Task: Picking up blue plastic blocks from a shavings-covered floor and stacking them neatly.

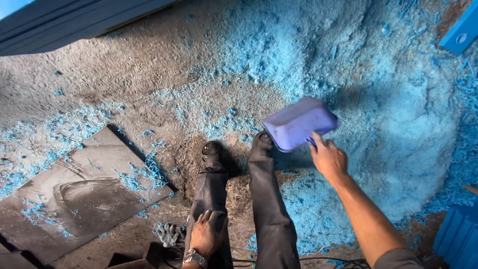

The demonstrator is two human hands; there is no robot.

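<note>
Right hand (pixel 328 158) clamped on rim of purple tub (pixel 300 122), held tilted just above near edge of blue shavings pile (pixel 393 124); tub underside faces camera, contents hidden. Left hand (pixel 206 233) lies flat on thigh, fingers loosely apart, holding nothing. Most of pile still lies on floor (pixel 124 79), scooping looks barely begun
</note>
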